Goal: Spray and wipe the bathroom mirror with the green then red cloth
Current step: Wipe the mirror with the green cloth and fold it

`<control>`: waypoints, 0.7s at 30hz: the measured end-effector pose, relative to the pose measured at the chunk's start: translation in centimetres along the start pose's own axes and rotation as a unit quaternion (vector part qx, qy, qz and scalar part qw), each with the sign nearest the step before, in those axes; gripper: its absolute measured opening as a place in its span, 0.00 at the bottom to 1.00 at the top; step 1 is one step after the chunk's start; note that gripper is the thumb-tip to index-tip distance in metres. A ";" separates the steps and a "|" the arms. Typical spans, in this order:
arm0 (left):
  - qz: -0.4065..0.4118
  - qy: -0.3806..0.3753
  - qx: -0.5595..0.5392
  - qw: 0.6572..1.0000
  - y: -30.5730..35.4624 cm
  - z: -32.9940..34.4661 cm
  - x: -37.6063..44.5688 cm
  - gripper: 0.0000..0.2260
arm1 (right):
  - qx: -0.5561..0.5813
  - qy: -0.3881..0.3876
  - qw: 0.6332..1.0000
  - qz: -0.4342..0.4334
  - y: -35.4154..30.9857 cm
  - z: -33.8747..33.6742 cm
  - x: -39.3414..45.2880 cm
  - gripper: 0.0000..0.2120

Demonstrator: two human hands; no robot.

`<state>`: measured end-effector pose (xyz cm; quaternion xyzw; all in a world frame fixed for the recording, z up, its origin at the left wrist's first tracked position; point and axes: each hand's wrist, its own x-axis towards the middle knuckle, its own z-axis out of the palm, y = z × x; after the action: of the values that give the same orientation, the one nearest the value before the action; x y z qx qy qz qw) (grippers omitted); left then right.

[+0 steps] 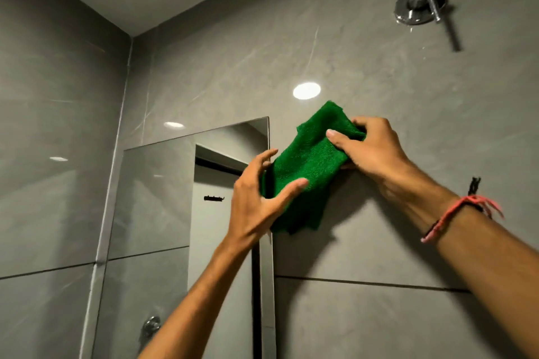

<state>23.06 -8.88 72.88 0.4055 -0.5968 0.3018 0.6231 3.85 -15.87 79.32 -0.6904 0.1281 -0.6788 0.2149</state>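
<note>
Grey tiled walls (379, 73) filled the view, glossy enough to carry ceiling-light glare. The mirror (163, 198) hung on the wall left of centre, its lower part cut off by the frame edge and its right edge partly hidden behind the left hand; it reflected a doorway. The green cloth (306, 166) was held up just right of the mirror's edge, in front of the tile. The right hand (376, 151) pinched its upper end, fingers closed on the fabric. The left hand (256, 201) cupped its lower part, fingers spread, thumb pressing the cloth. A blurred chrome fitting (420, 6) sat high on the right.
</note>
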 end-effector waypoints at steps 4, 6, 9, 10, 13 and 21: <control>-0.118 -0.106 -0.180 0.971 1.3 -1.7 -0.9 0.10 | 0.093 0.063 0.994 0.014 1.4 -3.1 -3.7 0.03; -0.121 -0.149 -0.227 0.955 3.0 -1.8 -1.7 0.09 | 0.082 0.065 0.995 0.000 2.0 -5.2 -5.9 0.07; -0.107 -0.172 -0.284 0.937 5.8 -1.6 -2.6 0.06 | 0.035 0.010 0.999 -0.011 2.3 -8.9 -8.5 0.31; -0.103 -0.178 -0.296 0.933 6.8 -1.2 -3.1 0.05 | 0.017 -0.022 1.000 -0.009 2.4 -10.3 -9.4 0.36; -0.108 -0.205 -0.329 0.915 9.2 0.0 -4.5 0.06 | 0.080 -0.161 0.984 0.006 3.0 -13.4 -11.6 0.34; -0.261 -0.263 -0.359 0.856 10.7 4.4 -15.3 0.10 | 0.091 -0.131 0.978 0.134 6.6 -19.6 -23.2 0.12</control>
<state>10.04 -5.74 59.13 0.3585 -0.6776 -0.2254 0.6012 -15.88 -13.20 55.46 -0.7274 0.1278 -0.5566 0.3805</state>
